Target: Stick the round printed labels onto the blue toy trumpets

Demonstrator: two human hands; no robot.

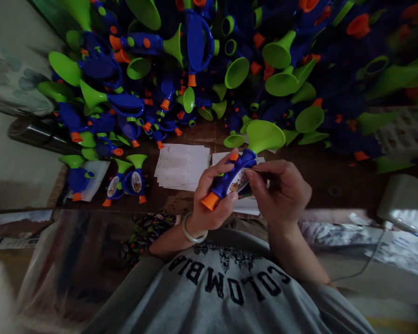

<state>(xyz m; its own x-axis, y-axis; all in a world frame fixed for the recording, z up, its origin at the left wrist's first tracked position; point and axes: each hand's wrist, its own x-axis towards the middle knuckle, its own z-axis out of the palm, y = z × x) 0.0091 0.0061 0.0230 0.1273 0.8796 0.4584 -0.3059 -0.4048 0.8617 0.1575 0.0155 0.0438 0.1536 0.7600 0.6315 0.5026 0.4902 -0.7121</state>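
Observation:
A toy trumpet (242, 164) with a blue body, green bell and orange mouthpiece is held tilted above the table's front edge. My left hand (211, 199) wraps round its lower body, the thumb near the mouthpiece. On the blue side sits an oval printed sticker (237, 182). My right hand (280, 190) has thumb and forefinger pinched together at the upper end of that sticker, against the toy. The right fingertips partly hide the sticker's edge. White sheets (183, 166) lie on the table behind and beneath the hands.
Many similar toy trumpets (237, 73) are heaped across the back. Two stickered toy trumpets (136, 181) stand at the left, near another trumpet (77, 178) on paper. A dark cylinder (38, 134) lies far left. A pale box (404, 202) with a cable sits right. Below is a plastic bag (73, 260).

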